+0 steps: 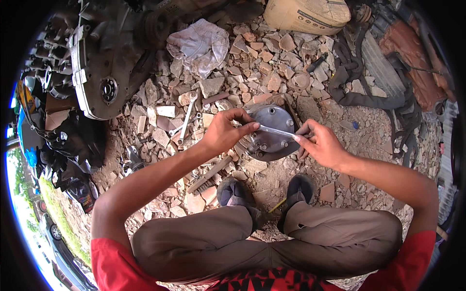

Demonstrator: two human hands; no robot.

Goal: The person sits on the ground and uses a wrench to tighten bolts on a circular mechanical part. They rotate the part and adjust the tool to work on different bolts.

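Observation:
My left hand pinches the left end of a slim silver wrench, and my right hand holds its right end between thumb and fingers. The wrench lies level across a round grey metal cover with several bolts and holes, resting on a darker housing among the rubble between and beyond my shoes. Whether the wrench touches a bolt is unclear. Loose combination wrenches lie to the left of the cover.
A large engine block stands at upper left beside black plastic bags. A white rag, a tan container, dark hoses and a brown wrapped object surround the rubble. A car shows at the left rim.

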